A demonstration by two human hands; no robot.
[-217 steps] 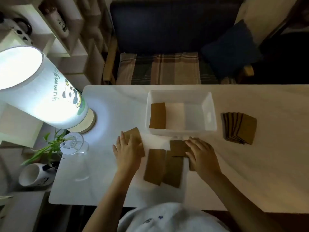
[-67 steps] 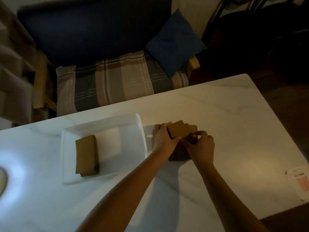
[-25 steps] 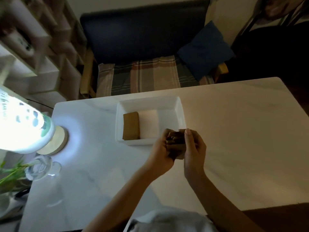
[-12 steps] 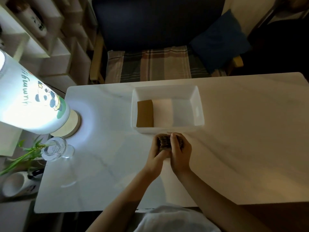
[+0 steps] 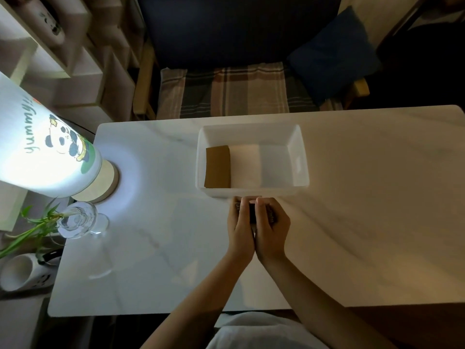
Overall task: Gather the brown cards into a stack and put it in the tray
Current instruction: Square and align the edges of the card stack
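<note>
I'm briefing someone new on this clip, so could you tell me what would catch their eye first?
The glowing panda lamp at the table's left edge dominates. Next, the white tray at centre, with a brown card stack at its left end. Just before its near wall, both hands clasp another stack of cards.

A dim living room at home. A plaid-cushioned sofa (image 5: pixel 234 91) with a blue pillow (image 5: pixel 332 59) faces the marble table (image 5: pixel 377 197). A glowing panda lamp (image 5: pixel 42 147) stands beside wall shelves (image 5: pixel 75 46).

"yummy" lettering, sideways, on lit lamp (image 5: pixel 42 147) shade.
</note>
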